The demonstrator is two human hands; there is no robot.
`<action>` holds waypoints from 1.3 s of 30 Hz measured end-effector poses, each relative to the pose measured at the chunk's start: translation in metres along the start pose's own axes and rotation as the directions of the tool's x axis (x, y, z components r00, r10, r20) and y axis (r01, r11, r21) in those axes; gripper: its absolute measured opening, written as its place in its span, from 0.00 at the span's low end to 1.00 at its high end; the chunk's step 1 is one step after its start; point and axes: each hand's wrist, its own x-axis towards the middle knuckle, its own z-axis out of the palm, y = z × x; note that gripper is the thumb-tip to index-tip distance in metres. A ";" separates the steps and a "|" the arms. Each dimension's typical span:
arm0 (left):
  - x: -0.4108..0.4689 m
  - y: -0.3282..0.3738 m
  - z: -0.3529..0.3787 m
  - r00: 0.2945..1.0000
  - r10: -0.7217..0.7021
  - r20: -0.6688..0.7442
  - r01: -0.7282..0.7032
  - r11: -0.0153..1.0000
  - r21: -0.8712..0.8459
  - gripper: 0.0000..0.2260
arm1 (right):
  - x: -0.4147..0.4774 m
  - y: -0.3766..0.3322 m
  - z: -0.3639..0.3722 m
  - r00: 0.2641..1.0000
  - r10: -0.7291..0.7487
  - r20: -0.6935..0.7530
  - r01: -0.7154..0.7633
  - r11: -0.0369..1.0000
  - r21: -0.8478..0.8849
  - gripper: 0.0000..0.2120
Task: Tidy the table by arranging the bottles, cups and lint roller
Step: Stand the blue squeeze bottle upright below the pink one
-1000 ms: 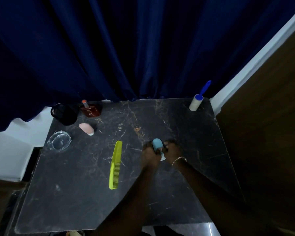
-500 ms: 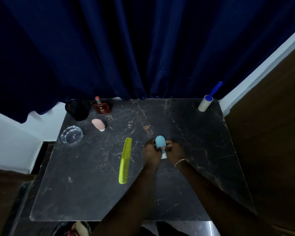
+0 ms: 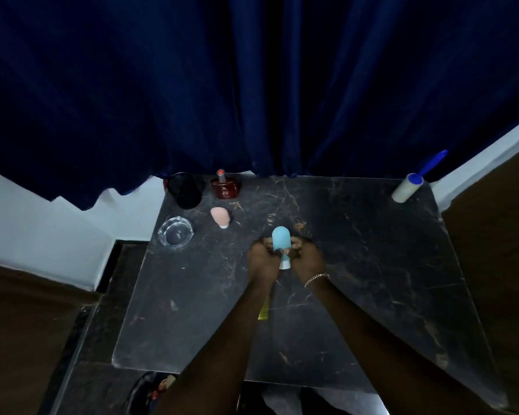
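Both hands hold a small light-blue bottle (image 3: 281, 241) with a white base over the middle of the dark marble table (image 3: 372, 280). My left hand (image 3: 262, 259) grips its left side and my right hand (image 3: 307, 257) its right side. A pink bottle (image 3: 221, 216) lies at the back left. Behind it stand a red perfume bottle (image 3: 224, 187) and a black cup (image 3: 184, 190). The lint roller (image 3: 408, 187), white with a blue handle, leans at the back right corner.
A clear glass ashtray (image 3: 176, 233) sits near the table's left edge. A yellow-green comb (image 3: 264, 310) lies mostly hidden under my left forearm. A dark blue curtain (image 3: 252, 85) hangs behind the table. A wooden panel (image 3: 498, 265) stands to the right.
The view has shifted, so the table's things appear further right. Both hands have raised the blue bottle more upright. My left forearm now covers most of the comb.
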 end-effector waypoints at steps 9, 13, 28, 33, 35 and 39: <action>0.025 -0.015 -0.073 1.000 0.017 0.001 -0.017 1.000 -0.015 0.11 | 0.000 -0.045 0.055 0.996 -0.060 0.059 0.060 0.998 -0.005 0.13; 0.036 -0.024 -0.099 0.998 0.066 -0.013 -0.066 0.998 0.018 0.12 | 0.003 -0.063 0.079 0.996 -0.047 0.075 0.051 0.998 -0.048 0.11; 0.087 -0.055 -0.164 0.971 0.220 0.097 -0.238 0.939 0.251 0.14 | 0.014 -0.094 0.160 0.996 -0.054 0.071 0.056 0.998 -0.028 0.10; 0.096 -0.062 -0.171 0.957 0.239 0.163 -0.276 0.926 0.258 0.13 | 0.017 -0.094 0.167 0.993 -0.043 0.109 0.052 0.996 -0.079 0.12; 0.097 -0.064 -0.172 0.955 0.238 0.178 -0.280 0.922 0.268 0.13 | 0.016 -0.091 0.169 0.993 -0.046 0.105 0.055 0.995 -0.088 0.13; 0.097 -0.065 -0.175 0.953 0.220 0.207 -0.275 0.918 0.286 0.12 | 0.014 -0.084 0.171 0.993 -0.043 0.108 0.054 0.993 -0.101 0.16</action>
